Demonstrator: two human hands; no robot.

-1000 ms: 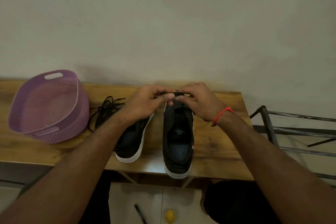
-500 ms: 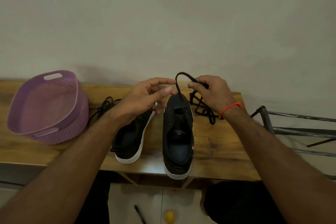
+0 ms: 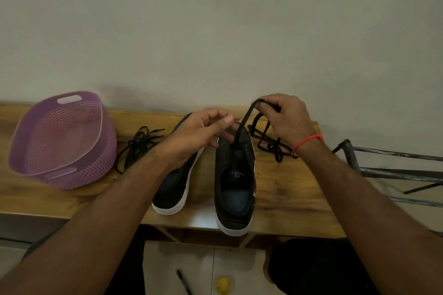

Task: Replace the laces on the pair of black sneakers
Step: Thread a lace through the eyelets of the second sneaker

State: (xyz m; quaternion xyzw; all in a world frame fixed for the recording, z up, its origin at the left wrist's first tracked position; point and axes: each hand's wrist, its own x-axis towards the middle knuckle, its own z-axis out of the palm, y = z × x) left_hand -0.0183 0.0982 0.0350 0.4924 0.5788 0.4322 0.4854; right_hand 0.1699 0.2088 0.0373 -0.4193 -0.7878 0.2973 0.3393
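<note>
My right hand (image 3: 285,117) pinches the lace (image 3: 242,127) above the toe end of the right shoe (image 3: 236,175), which lies on the bench (image 3: 287,189) with its length running away from me. The lace slants down and left from that pinch to the far eyelets. My left hand (image 3: 199,132) hovers just beside it with fingers loosely curled, gripping nothing, so I judge it nearer for the next eyelet.

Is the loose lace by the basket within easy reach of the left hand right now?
Probably yes. The left hand hovers open over the left sneaker, holding nothing, and the loose lace lies just left of it on bare table, nothing between.
</note>
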